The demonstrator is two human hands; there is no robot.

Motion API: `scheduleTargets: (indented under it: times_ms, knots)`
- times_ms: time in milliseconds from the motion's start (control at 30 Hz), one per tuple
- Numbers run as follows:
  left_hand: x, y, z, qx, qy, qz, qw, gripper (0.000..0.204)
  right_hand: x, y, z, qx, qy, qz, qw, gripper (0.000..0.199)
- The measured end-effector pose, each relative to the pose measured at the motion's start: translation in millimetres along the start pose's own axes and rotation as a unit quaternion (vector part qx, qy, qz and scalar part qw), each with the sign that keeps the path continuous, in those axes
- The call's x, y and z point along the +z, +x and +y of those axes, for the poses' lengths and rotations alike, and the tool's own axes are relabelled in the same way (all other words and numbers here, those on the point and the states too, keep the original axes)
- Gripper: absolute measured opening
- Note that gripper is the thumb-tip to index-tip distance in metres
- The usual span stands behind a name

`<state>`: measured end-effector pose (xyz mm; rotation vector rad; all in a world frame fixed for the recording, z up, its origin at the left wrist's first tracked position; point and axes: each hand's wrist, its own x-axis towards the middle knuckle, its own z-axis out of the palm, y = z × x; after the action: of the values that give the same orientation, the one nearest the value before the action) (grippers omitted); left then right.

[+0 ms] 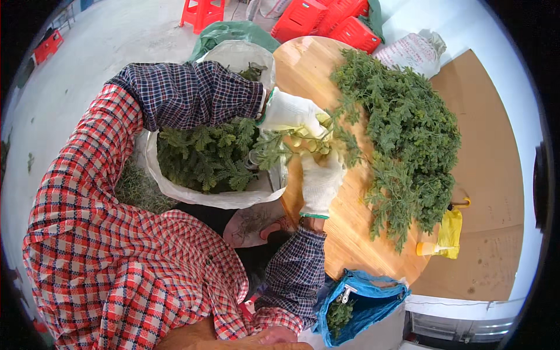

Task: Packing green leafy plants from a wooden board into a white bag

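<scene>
White knitted gloves with yellowish coated palms cover both of my hands. My left hand (296,114) is closed on a green artificial leafy sprig (269,150), which spreads out on both sides of the fingers. Just below it, my right hand (322,179) meets the same sprig with its fingers pinched at the stem; its fingertips are slightly blurred. Both hands are above the near left part of the round wooden table (347,245). Beneath my left forearm stands a white sack (219,200) filled with green sprigs (204,154).
A large heap of green sprigs (408,140) covers the table's right side. Near it lie a yellow-orange bottle (427,249) and a yellow pouch (449,230). A blue bag (359,324) hangs open at the table's near edge. Red plastic baskets (297,20) stand behind.
</scene>
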<state>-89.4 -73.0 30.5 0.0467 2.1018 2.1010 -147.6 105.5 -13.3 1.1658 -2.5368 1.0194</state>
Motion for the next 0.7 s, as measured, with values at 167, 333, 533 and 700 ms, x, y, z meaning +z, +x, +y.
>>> scheduleTargets:
  times_ms: [167,333,533,700]
  knots:
    - [11,-14,11,-0.022,-0.027,0.019,0.999,0.024,-3,-11,7,0.024,0.192,0.063,0.979,0.018]
    - [17,-17,13,-0.03,-0.065,-0.03,0.997,0.029,-9,-9,21,0.062,0.241,0.069,0.966,0.013]
    - [20,-12,31,-0.049,-0.055,0.123,0.99,0.032,-36,-12,23,0.006,0.228,-0.021,0.973,0.021]
    - [1,-5,7,-0.058,-0.045,0.204,0.976,0.03,-59,-8,21,0.141,0.285,-0.08,0.945,0.021]
